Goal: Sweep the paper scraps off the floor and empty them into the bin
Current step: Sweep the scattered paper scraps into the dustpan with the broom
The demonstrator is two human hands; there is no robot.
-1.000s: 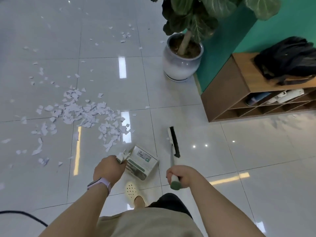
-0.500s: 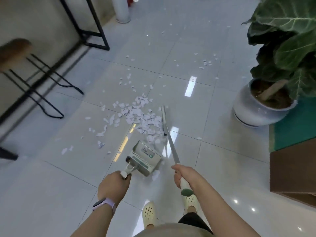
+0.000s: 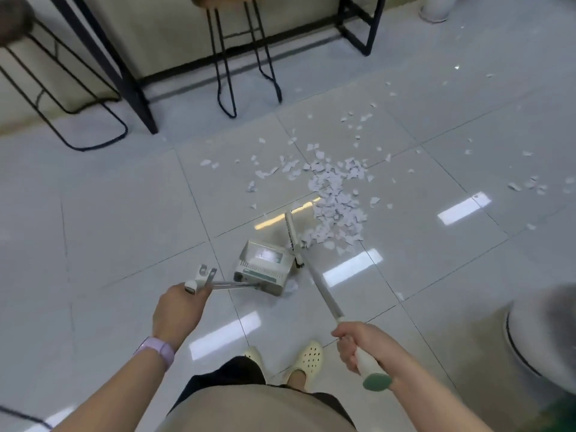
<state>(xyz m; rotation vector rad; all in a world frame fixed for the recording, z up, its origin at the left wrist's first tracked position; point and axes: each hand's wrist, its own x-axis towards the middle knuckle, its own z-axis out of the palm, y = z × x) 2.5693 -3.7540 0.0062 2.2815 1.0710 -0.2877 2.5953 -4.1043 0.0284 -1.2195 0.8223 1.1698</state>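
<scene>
Left hand (image 3: 179,310) grips the dustpan (image 3: 265,269) handle; right hand (image 3: 363,344) grips the broom (image 3: 321,294). Draw the scraps (image 3: 336,210), at one o'clock, into the pan with short strokes.

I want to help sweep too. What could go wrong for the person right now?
The paper scraps lie beside the dustpan, not in front of its mouth, so the broom in the right hand may push them past it. A fast stroke could scatter the light pieces toward the stools. The left hand holds the dustpan handle at an angle, so the pan may shift.
</scene>
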